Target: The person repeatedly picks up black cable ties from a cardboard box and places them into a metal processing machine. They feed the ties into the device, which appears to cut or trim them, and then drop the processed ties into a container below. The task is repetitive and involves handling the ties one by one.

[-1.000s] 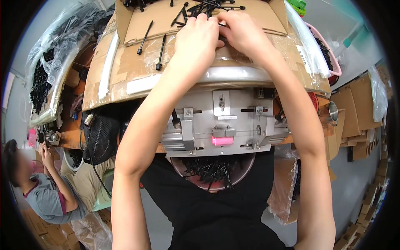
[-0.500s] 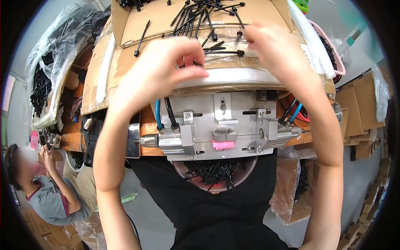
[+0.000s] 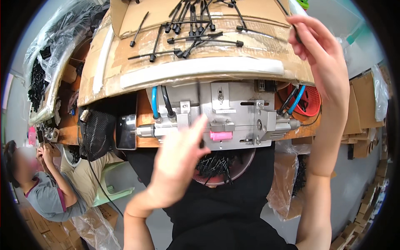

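My left hand is over the front edge of a metal fixture, closed on a thin black rod that stands up from its fingers, slightly blurred. A pink block sits beside those fingertips at the fixture's middle. My right hand is raised at the far right, above the cardboard's edge, its fingers closed around another black rod. Several black rods with knobbed ends lie scattered on the cardboard sheet between and beyond my hands.
Below the fixture, a bowl holds many black rods. Blue air hoses rise at the fixture's left. A red basket stands right, a dark phone-like slab left. Another person sits at the far left.
My left hand has come down and toward me from the cardboard with a rod. My right hand has moved right, with a rod in it. The rods on the cardboard lie differently.
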`<control>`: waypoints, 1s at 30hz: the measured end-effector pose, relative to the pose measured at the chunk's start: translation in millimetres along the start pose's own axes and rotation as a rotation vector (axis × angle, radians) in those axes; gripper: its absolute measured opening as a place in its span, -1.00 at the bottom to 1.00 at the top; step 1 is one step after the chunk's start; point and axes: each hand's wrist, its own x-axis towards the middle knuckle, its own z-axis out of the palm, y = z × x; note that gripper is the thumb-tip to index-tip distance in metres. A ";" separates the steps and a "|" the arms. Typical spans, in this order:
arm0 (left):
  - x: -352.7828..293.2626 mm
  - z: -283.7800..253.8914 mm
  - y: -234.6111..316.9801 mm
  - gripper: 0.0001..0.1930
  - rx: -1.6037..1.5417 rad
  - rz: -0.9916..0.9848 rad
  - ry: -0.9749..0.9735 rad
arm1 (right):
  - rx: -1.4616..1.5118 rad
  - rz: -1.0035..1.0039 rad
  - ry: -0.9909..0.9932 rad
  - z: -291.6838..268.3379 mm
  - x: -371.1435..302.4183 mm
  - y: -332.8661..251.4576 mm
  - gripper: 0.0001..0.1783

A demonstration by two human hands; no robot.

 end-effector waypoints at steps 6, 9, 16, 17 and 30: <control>-39.3 75.9 5.4 -0.28 0.187 0.065 -0.143 | 0.562 -0.077 0.106 17.6 -50.0 -4.8 -0.72; -37.7 78.5 7.7 -0.28 0.283 0.055 -0.169 | 0.421 -0.150 0.179 18.7 -68.2 -1.8 -0.64; -36.7 81.1 5.0 -0.27 0.263 0.071 -0.145 | 0.083 -0.245 0.340 59.2 -112.2 2.1 -0.78; -37.6 78.6 4.9 -0.28 0.260 0.048 -0.163 | -0.048 -0.292 0.293 68.6 -120.3 8.6 -0.76; 153.4 -56.4 -123.9 -0.80 0.286 0.267 -0.044 | -0.365 -0.169 -0.036 162.2 -182.4 58.6 -0.26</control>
